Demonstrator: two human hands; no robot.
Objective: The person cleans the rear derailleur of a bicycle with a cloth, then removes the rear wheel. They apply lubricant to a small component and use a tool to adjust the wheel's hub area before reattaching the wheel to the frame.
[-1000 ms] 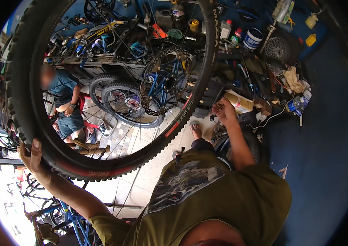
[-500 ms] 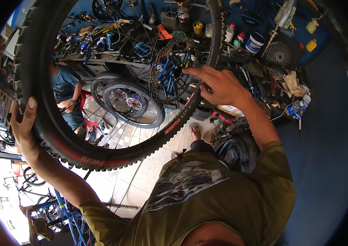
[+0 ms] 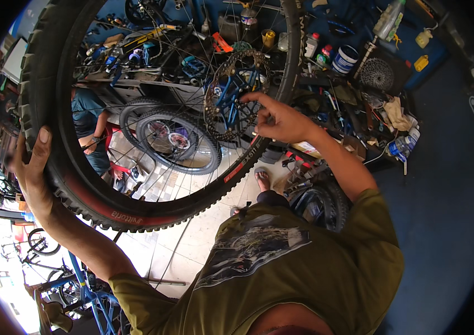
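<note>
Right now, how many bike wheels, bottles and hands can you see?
Bike wheels: 2, the big knobby wheel being held up and a smaller wheel behind it.
Bottles: 3, a clear bottle, a yellow bottle and a plastic bottle.
Hands: 2, the left hand and the right hand.
Total: 7

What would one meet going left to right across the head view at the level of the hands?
Left hand gripping the knobby tyre → second bicycle wheel seen through the spokes → brake disc rotor → right hand at the rotor → cassette sprocket on the cluttered bench → plastic bottle.
</note>
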